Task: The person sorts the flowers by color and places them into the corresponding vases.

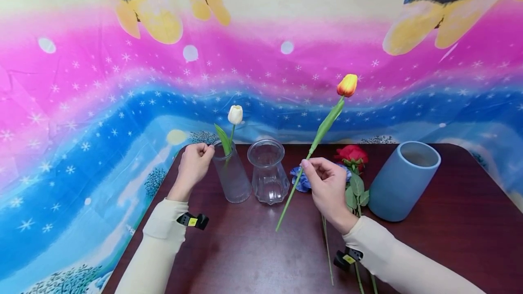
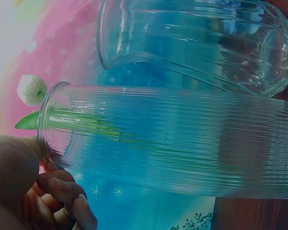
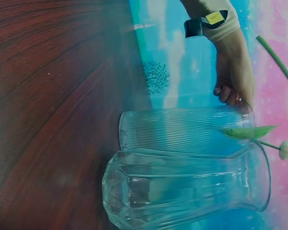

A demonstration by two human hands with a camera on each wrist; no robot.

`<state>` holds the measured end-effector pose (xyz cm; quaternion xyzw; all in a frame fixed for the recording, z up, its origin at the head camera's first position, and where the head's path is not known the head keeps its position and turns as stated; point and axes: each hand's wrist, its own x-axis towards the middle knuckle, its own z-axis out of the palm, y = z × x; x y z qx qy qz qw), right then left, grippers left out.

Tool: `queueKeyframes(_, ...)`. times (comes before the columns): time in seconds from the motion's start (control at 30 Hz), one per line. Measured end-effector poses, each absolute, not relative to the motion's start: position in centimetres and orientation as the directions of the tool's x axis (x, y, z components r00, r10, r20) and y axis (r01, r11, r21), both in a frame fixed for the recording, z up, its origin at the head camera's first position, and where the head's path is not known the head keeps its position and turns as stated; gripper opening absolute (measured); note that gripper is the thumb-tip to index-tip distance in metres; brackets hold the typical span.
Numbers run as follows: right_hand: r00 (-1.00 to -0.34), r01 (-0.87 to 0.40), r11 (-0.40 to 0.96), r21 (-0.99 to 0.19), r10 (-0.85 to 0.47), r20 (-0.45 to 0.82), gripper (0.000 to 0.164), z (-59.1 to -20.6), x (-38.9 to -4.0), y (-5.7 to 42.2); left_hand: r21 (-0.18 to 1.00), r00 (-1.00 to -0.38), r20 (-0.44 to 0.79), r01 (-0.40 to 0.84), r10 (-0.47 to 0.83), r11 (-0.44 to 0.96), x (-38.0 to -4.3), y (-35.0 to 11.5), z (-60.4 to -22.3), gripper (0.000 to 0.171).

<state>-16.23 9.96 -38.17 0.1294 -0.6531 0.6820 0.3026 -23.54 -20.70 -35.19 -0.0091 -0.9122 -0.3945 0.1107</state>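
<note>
left hand [image 1: 193, 163] pinches ribbed vase [image 1: 234, 178] rim, right hand [image 1: 330, 189] pinches orange tulip [image 1: 325, 126], bloom [image 1: 347, 85] at one o'clock; tugging might tip vase.

A yellow-and-red tulip [image 1: 325, 126], bloom up, slants rightward, its green stem pinched by the right hand [image 1: 330, 187]. At left, a clear ribbed vase [image 1: 235, 183] stands upright, white tulip [image 1: 235, 115] inside, the left hand [image 1: 193, 166] at its rim.
</note>
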Motion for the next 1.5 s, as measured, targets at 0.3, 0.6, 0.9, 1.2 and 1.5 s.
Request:
queueKeyframes(0.3, -0.756, -0.609, 0.070, -0.790, 0.253, 0.604, 0.010, -37.4, -16.3, 10.0, 0.716, -0.974, 0.216, 0.108, -0.072, 0.690, -23.6, -20.7, -35.3, 0.041)
queueKeyframes(0.6, -0.721, -0.648, 0.050, -0.760, 0.280, 0.634, 0.008, -36.4, -16.5, 9.6, 0.714, -0.971, 0.227, 0.117, -0.071, 0.690, -23.7, -20.8, -35.4, 0.041)
queueKeyframes(0.9, -0.681, -0.689, 0.068, -0.721, 0.280, 0.677, 0.008, -35.8, -16.8, 9.3, 0.717, -0.971, 0.230, 0.118, -0.073, 0.687, -23.7, -20.8, -35.3, 0.042)
queueKeyframes(1.2, -0.631, -0.749, 0.045, -0.661, 0.257, 0.732, 0.008, -35.3, -17.4, 8.9, 0.714, -0.971, 0.231, 0.128, -0.059, 0.688, -23.7, -20.7, -35.3, 0.042)
queueKeyframes(1.5, -0.628, -0.749, 0.082, -0.658, 0.227, 0.744, 0.009, -34.6, -18.2, 8.5, 0.715, -0.970, 0.236, 0.129, -0.063, 0.687, -23.7, -20.7, -35.3, 0.042)
